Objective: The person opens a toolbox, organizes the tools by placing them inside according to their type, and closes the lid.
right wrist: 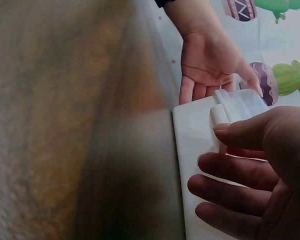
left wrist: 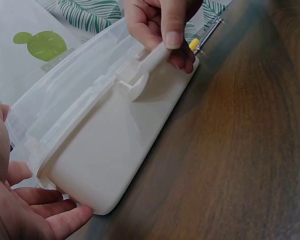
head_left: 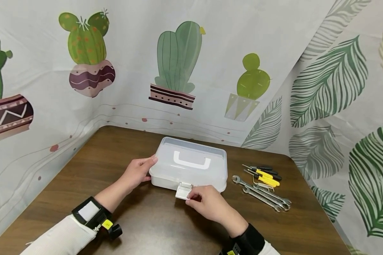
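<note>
Plastic toolbox [head_left: 188, 175], translucent lid down on white base, sits on the dk brown wood-grain table [head_left: 143, 226], approx mid-width & toward the back edge. White carry handle [head_left: 191, 164] lies on top of lid.

To the box's R, w/ a small gap: combo wrenches [head_left: 262, 197] on a slant, roughly side by side; just behind them a bunch of screwdrivers, yellow-hdl ones [head_left: 268, 181] in front, blk-hdl ones [head_left: 263, 168] behind. Some thin metal bits [head_left: 264, 186] btwn the two groups, too small to ID. White cloth backdrop [head_left: 131, 53] w/ cactus & leaf prints hangs behind table. R hand [head_left: 209, 203] blocks head cam's view of part of the box front.

Hands are apart, both on the box. R hand comes in from front R, thumb & forefinger pinching the white front latch [head_left: 182, 192], which sticks out from the box; its other fingers are loosely bent. L hand [head_left: 138, 170] is at box's L end: thumb up on lid edge, fingers lower vs. the base, near-straight, palm facing the box. Both forearms angle inward, blk straps at wrists, white sleeves below.
</note>
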`<state>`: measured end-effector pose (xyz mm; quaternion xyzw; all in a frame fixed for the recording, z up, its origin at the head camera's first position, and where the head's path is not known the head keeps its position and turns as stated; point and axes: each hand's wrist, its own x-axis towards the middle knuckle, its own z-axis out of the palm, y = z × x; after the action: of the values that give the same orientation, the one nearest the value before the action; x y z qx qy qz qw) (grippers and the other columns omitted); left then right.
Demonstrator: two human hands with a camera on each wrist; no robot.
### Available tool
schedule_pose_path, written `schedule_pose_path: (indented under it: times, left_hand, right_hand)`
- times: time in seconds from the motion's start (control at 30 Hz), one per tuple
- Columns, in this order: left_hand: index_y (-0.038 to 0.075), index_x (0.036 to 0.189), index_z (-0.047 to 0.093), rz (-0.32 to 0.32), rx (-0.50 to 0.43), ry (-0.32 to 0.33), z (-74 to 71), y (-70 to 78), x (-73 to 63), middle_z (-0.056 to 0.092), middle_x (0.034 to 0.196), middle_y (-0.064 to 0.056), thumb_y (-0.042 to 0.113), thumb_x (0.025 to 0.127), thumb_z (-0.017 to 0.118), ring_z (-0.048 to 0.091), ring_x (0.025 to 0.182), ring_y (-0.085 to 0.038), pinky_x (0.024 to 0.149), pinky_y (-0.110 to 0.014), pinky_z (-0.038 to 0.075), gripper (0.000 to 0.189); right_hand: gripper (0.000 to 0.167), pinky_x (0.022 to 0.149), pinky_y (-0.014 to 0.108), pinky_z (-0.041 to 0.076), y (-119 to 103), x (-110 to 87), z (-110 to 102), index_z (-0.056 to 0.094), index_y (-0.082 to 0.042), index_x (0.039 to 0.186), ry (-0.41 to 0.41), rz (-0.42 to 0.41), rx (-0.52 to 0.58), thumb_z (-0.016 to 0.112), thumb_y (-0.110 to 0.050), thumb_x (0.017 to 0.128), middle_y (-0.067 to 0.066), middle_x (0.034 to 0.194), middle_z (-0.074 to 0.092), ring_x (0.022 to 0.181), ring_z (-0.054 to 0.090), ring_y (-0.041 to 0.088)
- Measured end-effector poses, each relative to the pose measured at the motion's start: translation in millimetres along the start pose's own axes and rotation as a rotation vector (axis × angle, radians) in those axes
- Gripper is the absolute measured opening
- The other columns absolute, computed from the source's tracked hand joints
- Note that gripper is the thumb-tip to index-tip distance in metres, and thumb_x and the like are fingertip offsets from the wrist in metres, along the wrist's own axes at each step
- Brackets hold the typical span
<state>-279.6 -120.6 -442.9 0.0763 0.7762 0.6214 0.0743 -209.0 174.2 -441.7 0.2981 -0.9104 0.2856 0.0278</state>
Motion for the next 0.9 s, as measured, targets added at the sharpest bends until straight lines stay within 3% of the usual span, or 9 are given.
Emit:
schedule_pose_path:
  times: [0.2, 0.4, 0.53, 0.67, 0.9]
  left_hand:
    - [0.009, 0.149, 0.054, 0.007, 0.007, 0.016, -0.7, -1.4, 1.8, 0.043, 0.162, -0.012, 0.052, 0.104, 0.053, 0.053, 0.138, -0.037, 0.096, -0.049, 0.058, 0.062]
    - [0.008, 0.147, 0.057, 0.014, 0.013, 0.028, 0.2, -2.5, 0.6, 0.045, 0.160, -0.012, 0.049, 0.105, 0.054, 0.057, 0.133, -0.035, 0.094, -0.048, 0.059, 0.059]
    - [0.006, 0.146, 0.057, 0.015, 0.021, 0.035, 0.9, -3.0, -1.3, 0.046, 0.159, -0.015, 0.049, 0.105, 0.054, 0.058, 0.131, -0.035, 0.092, -0.047, 0.060, 0.059]
    - [0.007, 0.146, 0.058, 0.013, 0.019, 0.041, 0.7, -4.2, -0.3, 0.049, 0.157, -0.017, 0.050, 0.104, 0.055, 0.059, 0.129, -0.035, 0.092, -0.048, 0.060, 0.060]
    - [0.008, 0.146, 0.057, 0.011, 0.018, 0.039, 0.5, -3.8, 1.2, 0.047, 0.158, -0.015, 0.050, 0.104, 0.055, 0.057, 0.133, -0.036, 0.093, -0.048, 0.059, 0.060]
  right_hand:
    - [0.018, 0.083, 0.028, 0.058, -4.9, -0.5, 0.7, 0.081, -0.016, 0.109, -0.027, -0.023, -0.205, 0.074, -0.024, 0.094, -0.004, 0.102, 0.080, 0.095, 0.072, 0.010]
    - [0.025, 0.090, 0.032, 0.058, -8.7, -2.0, -2.3, 0.079, -0.016, 0.119, -0.080, -0.048, -0.253, 0.070, -0.024, 0.097, -0.002, 0.110, 0.080, 0.104, 0.073, 0.015]
    - [0.021, 0.090, 0.031, 0.057, -6.7, -1.1, -0.3, 0.080, -0.017, 0.115, -0.073, -0.060, -0.224, 0.068, -0.024, 0.099, -0.004, 0.108, 0.080, 0.102, 0.072, 0.014]
    - [0.012, 0.083, 0.027, 0.057, -3.5, 0.1, 5.4, 0.081, -0.016, 0.101, -0.039, -0.072, -0.215, 0.073, -0.021, 0.095, -0.006, 0.096, 0.079, 0.091, 0.071, 0.009]
    - [0.008, 0.079, 0.029, 0.056, -0.8, 2.1, 11.2, 0.079, -0.019, 0.094, -0.063, -0.045, -0.303, 0.072, -0.023, 0.094, -0.008, 0.086, 0.075, 0.086, 0.069, 0.009]
